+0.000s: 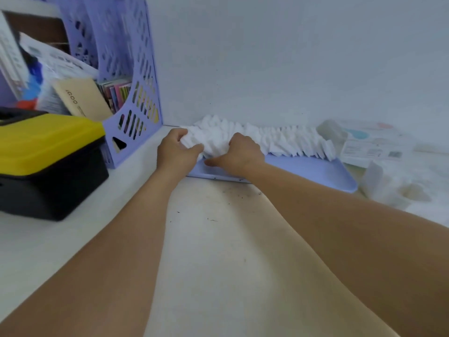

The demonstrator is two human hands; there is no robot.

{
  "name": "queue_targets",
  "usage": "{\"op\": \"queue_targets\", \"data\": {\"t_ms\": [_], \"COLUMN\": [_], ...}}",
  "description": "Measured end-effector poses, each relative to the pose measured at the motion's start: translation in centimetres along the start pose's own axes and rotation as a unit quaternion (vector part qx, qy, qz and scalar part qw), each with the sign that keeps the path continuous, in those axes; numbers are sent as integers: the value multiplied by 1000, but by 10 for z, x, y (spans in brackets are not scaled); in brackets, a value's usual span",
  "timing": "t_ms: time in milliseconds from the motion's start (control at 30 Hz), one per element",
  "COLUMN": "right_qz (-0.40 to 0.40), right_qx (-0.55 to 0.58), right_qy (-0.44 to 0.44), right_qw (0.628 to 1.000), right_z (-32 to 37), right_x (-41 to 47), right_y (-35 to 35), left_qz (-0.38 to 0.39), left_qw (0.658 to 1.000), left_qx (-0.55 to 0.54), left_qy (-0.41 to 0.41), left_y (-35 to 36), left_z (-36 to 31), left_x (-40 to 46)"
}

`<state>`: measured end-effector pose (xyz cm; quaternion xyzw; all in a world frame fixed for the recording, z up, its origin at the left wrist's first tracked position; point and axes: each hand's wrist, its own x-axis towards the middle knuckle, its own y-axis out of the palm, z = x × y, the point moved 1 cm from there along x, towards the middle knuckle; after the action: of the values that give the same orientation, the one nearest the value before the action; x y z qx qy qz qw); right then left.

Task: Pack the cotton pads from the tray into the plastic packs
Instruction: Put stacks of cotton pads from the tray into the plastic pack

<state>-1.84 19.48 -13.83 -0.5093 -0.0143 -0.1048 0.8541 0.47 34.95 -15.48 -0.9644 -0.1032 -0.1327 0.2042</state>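
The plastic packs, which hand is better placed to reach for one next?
Probably the right hand. The plastic packs lie to the right of the tray, on that hand's side. The left hand grips the cotton pads at the row's far left end.

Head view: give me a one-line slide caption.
Both hands, left hand and right hand, grip a bunch from the cotton pads lined up in the lilac tray.

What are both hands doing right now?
Left hand: gripping the cotton pads at the row's left end.
Right hand: gripping the same pads.
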Motion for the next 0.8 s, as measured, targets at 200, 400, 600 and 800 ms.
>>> {"op": "queue_targets", "data": {"t_ms": [200,400,600,800], "right_qz": [-43,-28,-42,-66], "right_qx": [-35,-26,-24,-29], "right_qy": [-58,-90,-96,-63], "right_qw": [997,995,994,995], "right_z": [-10,-18,-55,-105], "right_x": [0,-10,-41,-73], "right_y": [2,-8,-41,-73], "left_qz": [-8,-15,76,201], "left_qw": [998,998,996,975], "left_qx": [41,37,16,8], "left_qy": [57,43,48,93], "left_y": [0,4,29,57], "left_z": [-5,-15,-41,-64], "left_x": [-10,-16,-45,-78]}}
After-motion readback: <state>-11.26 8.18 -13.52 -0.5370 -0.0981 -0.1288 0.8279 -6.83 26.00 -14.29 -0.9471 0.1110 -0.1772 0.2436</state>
